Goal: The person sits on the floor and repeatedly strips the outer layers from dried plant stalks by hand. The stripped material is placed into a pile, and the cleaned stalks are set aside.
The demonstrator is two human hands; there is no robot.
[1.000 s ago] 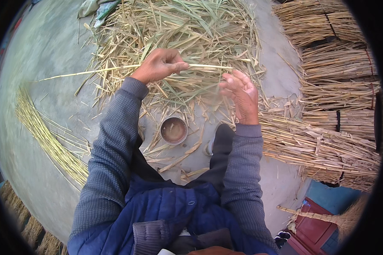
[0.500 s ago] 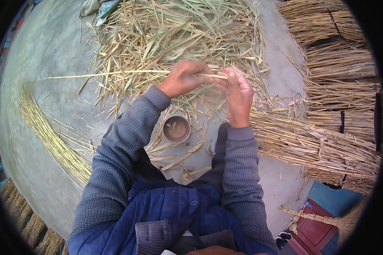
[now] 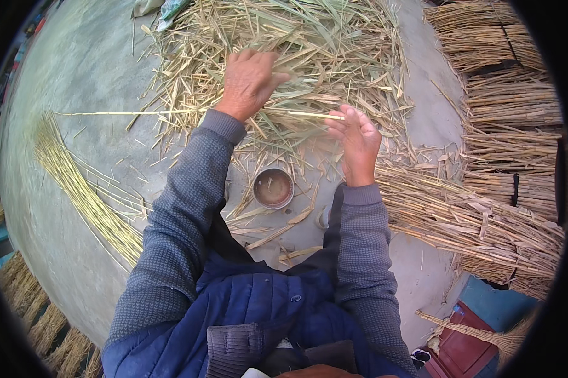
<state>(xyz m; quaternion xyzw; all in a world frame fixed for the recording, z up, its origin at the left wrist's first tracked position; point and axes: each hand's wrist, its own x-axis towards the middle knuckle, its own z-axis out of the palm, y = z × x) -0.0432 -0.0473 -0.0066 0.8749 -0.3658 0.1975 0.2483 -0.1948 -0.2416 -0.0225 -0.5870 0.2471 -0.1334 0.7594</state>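
A long, thin, pale yellow reed stalk (image 3: 309, 114) lies across in front of me, its right end pinched between the thumb and fingers of my right hand (image 3: 359, 146). Leftward it runs past my left wrist toward a fan of peeled stalks. My left hand (image 3: 249, 79) is off the stalk, beyond it and over a heap of dry leaves and husks (image 3: 325, 57). Its thumb sticks out to the right, apart from the fingers, and nothing shows in it; the fingertips are partly hidden.
A round metal tin (image 3: 275, 193) stands on the concrete floor (image 3: 76, 82) between my legs. A bundle of yellow peeled stalks (image 3: 85, 195) lies at left. Unpeeled reeds (image 3: 460, 214) lie at right, below tied reed bundles (image 3: 507, 94). A broom (image 3: 466, 326) is at lower right.
My left hand has let go of the stalk and moved away from me and left, over the leaf heap. My right hand keeps its pinch in nearly the same place.
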